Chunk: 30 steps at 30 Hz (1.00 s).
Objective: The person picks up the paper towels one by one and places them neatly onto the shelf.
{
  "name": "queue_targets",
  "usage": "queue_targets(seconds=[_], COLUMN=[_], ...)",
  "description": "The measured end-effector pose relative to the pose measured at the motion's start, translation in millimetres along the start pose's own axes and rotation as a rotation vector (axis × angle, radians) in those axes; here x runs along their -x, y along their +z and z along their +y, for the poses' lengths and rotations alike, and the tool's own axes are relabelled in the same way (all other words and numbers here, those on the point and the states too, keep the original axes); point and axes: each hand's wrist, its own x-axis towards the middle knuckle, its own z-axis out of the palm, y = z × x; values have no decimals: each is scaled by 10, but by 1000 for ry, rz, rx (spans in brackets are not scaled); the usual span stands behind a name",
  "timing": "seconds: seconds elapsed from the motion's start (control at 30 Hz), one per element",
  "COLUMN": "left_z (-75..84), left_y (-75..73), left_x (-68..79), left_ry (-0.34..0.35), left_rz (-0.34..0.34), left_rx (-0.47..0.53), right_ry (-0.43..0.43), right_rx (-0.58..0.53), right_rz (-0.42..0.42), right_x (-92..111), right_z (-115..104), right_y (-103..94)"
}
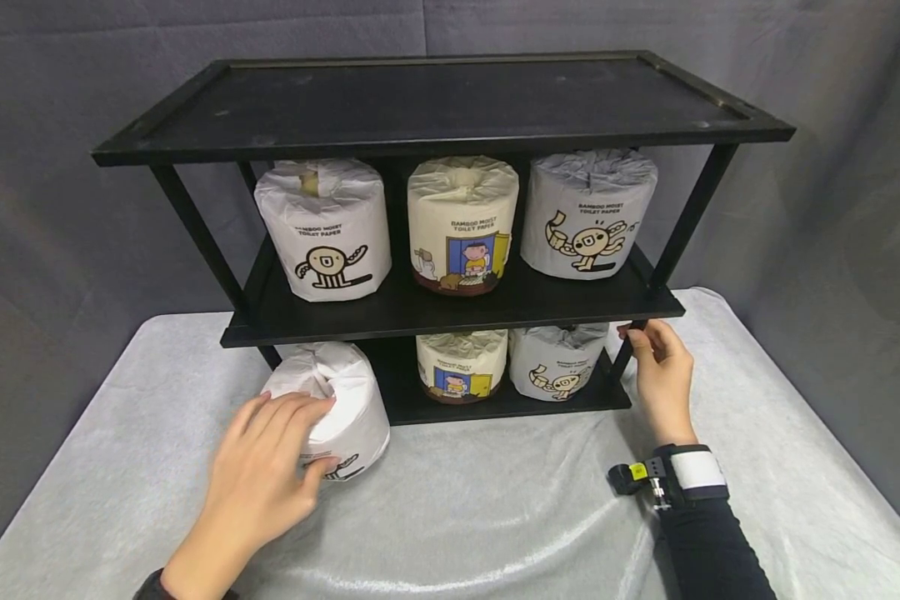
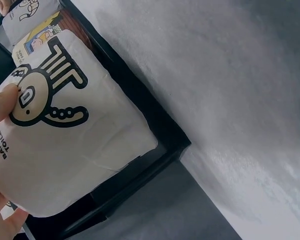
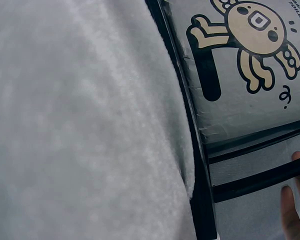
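Observation:
My left hand (image 1: 262,471) grips a wrapped toilet paper roll (image 1: 356,408) at the left end of the lower shelf, fingers over its top and thumb on its front. In the left wrist view, the roll's printed cartoon figure (image 2: 37,97) shows beside the thumb, and the roll overlaps the shelf's front corner. At the right side of the black two-tier rack (image 1: 450,321), my right hand (image 1: 663,375) holds the lower right post (image 1: 624,360). The right wrist view shows the thumb and fingers on either side of this post.
On the lower shelf stand a cream roll (image 1: 461,367) and a white roll (image 1: 558,362). Above them, the upper shelf bears a white roll (image 1: 326,233), a cream roll (image 1: 462,225) and another white roll (image 1: 591,217). The rack's top panel (image 1: 435,100) overhangs these. Pale cloth (image 1: 495,500) covers the table.

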Motion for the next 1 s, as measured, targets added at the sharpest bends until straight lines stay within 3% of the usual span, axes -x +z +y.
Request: queue_targets(seconds=[0.27, 1.0], left_z=[13, -18], left_y=[49, 131], left_x=[19, -74], left_ry=[-43, -35], left_rz=[-136, -169], left_rx=[-23, -37], right_ry=[-4, 7], right_rx=[-12, 7], right_rz=[1, 1], right_x=[-3, 3], right_z=[4, -31], right_y=[4, -2])
